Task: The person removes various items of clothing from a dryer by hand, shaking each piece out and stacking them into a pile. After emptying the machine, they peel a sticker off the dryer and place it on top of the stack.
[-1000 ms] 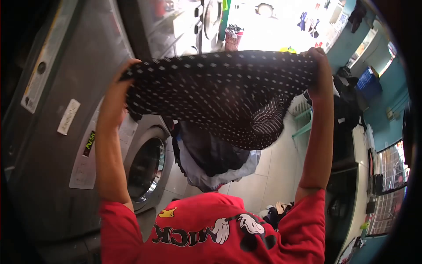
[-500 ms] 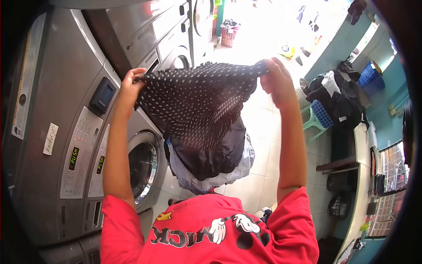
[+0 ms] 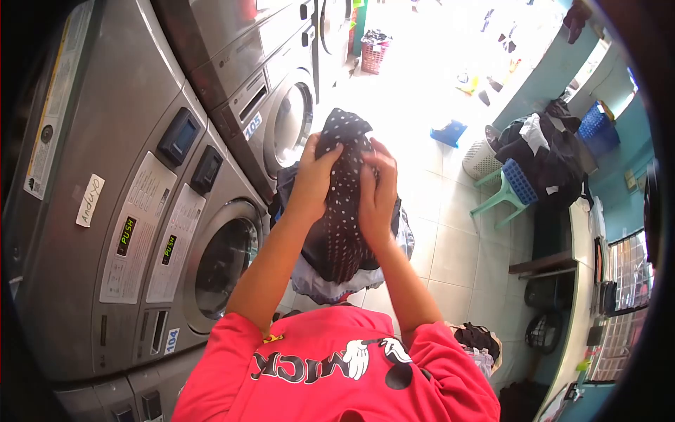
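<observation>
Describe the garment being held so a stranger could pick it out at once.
Beside the row of steel washing machines, look above the heap of dark laundry. The polka-dot cloth is bunched between the left hand and right hand; only it has white dots on black.

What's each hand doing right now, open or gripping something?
Left hand: closed on the polka-dot garment, gripping its left side.
Right hand: closed on the same polka-dot garment, gripping its right side.

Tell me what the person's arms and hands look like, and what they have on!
Both arms are bare below short red sleeves. The left hand and right hand wear no gloves. The red shirt has black cartoon lettering and a white gloved cartoon hand.
</observation>
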A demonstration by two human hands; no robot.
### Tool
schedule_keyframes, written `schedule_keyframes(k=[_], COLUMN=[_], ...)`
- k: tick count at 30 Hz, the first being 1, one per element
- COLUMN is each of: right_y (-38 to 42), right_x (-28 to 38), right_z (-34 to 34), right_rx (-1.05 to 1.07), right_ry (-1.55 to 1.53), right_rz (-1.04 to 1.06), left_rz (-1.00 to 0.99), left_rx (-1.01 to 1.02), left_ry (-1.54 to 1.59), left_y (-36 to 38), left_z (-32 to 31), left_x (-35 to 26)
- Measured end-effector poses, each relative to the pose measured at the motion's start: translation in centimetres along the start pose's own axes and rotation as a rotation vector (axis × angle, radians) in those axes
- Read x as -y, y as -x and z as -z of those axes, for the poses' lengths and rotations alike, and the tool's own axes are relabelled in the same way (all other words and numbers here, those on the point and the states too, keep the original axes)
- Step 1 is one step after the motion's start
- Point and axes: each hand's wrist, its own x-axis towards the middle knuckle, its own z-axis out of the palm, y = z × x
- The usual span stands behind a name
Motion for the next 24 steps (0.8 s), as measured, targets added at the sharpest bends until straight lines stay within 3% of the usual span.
schedule_keyframes(k=[1,2,4,8,10,12,13,15,16,22,24], right_y=[2.2,4.1,7.3,9.1,8.1,6.4,5.4,3.8,3.2,1.8,2.0], right_x=[-0.8,-1.2,-1.4,-2.4,-3.6,-3.1,-2.0,-0.4,0.0,-0.4,-0.4], right_z=[-0.2,-0.2,-0.2,1.5,2.4,3.3,3.5,4.1,4.5,6.2,6.4], right_rx=[-0.025,-0.031,-0.054,0.097,0.116,0.03,0.065,0.115,0.164,0.217,0.285], right_ry=[-0.155,-0.152,-0.126,0.023,0.043,-0.736,-0.854,-0.887,-0.916,-0.839,-0.449], right_rz=[-0.086,-0.084,-0.305,-0.359,-0.54,-1.025,-1.068,-1.114,-1.162,-0.96,-0.805], left_rz=[0.011,0.012,0.081,0.091,0.132,0.14,0.012,-0.23,-0.217,-0.484,-0.601], left_rx=[0.066,0.072,0.142,0.158,-0.037,-0.014,0.017,0.08,0.147,-0.007,0.049], left_ry=[0.045,0.043,0.031,0.08,-0.034,-0.066,-0.42,-1.203,-1.304,-1.456,-1.315], left_y=[0.4,0.7,1.2,1.3,1.1,0.6,0.6,2.5,3.4,1.9,1.1], left_z=[0.1,0.4,1.4,3.4,5.0,7.4,8.4,7.7,7.0,10.2,10.7], left_x=[-0.1,0.0,0.7,0.6,0.1,0.8,1.7,1.1,0.9,2.7,2.0])
